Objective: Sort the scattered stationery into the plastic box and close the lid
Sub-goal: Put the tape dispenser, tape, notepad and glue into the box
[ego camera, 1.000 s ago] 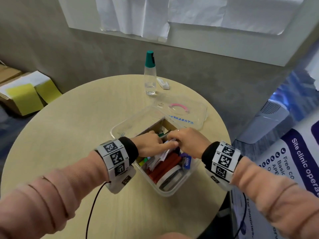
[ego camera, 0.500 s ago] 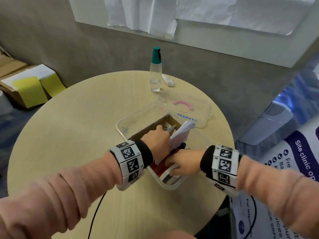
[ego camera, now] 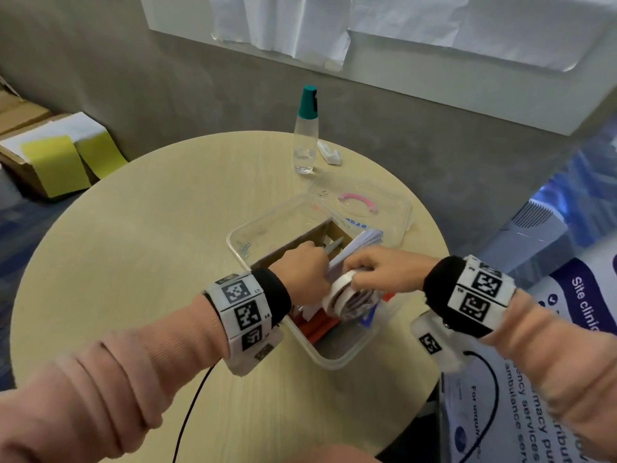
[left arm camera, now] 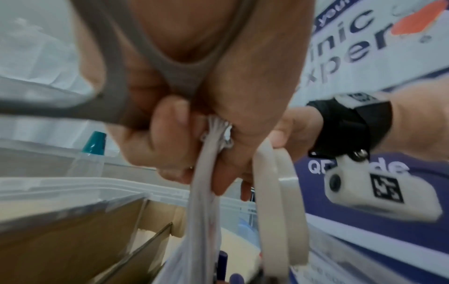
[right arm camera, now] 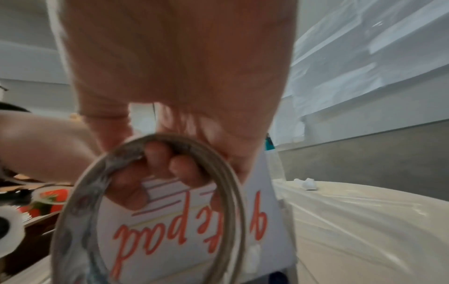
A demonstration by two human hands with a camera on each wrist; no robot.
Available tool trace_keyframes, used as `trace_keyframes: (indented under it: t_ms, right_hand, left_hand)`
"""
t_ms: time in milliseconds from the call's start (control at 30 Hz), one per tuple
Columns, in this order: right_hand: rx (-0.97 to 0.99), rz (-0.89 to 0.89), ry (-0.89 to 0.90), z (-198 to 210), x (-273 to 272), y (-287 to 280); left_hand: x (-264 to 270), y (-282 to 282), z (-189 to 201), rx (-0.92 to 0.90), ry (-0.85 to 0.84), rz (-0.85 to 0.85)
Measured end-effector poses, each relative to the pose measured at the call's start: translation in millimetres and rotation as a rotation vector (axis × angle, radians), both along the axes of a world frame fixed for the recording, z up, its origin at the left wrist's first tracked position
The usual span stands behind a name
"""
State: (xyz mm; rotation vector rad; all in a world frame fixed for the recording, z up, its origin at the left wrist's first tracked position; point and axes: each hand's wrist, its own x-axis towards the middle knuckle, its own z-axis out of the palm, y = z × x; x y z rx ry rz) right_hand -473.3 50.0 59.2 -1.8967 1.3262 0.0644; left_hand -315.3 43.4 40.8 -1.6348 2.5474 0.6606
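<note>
The clear plastic box [ego camera: 337, 360] stands on the round table, holding a cardboard divider [ego camera: 290, 245], red items [ego camera: 317, 324] and other stationery. My left hand [ego camera: 322, 262] reaches into the box and pinches a white notepad [ego camera: 362, 240], holding it on edge [left arm camera: 206, 192]. Just right of it, over the box, my right hand [ego camera: 354, 275] grips a white tape roll [ego camera: 340, 292] with fingers hooked through its hole [right arm camera: 73, 211]. The pad with red lettering [right arm camera: 182, 240] shows behind the roll. Grey scissors [ego camera: 334, 245] lie by the left fingers. The clear lid [ego camera: 394, 208] lies behind the box.
A clear bottle with a teal cap [ego camera: 305, 135] and a small white object [ego camera: 329, 153] stand at the table's far edge. Printed banners [ego camera: 551, 412] hang off the table's right side. Cardboard boxes with yellow sheets [ego camera: 56, 158] sit on the floor at left.
My right hand has lifted the tape roll out of the near end of the box and brought it up beside the pad. The left hand still holds the pad tilted up.
</note>
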Motion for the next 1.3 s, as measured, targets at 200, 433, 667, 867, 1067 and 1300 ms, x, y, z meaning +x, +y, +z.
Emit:
trace_keyframes:
  t_ms: [200, 433, 667, 867, 1067, 1300]
  right_hand:
    - [-0.143, -0.213, -0.287, -15.0, -15.8, -1.8]
    - [-0.189, -0.212, -0.42, -34.0, 3.3, 10.9]
    - [-0.534, -0.209, -0.013, -25.9, 5.9, 16.6]
    - [-0.184, -0.022, 0.325, 0.9, -8.6, 25.1]
    - [0.069, 0.185, 0.553, -9.7, 6.5, 13.4]
    - [0.129, 0.236, 0.737, -34.7, 34.1, 10.9]
  left_hand:
    - [14.0, -14.7, 3.9, 0.061, 0.111, -0.058]
    - [17.2, -8.3, 1.9, 0.147, 0.13, -0.15]
    - [14.3, -2.6, -8.9, -0.115, 0.13, 0.009]
    - [14.5, 2.2, -9.8, -0.082, 0.17, 0.028]
    - [31.9, -13.2, 1.3, 0.026, 0.25, 0.063]
    - [57.0, -31.3, -0.9, 0.223, 0.371, 0.128]
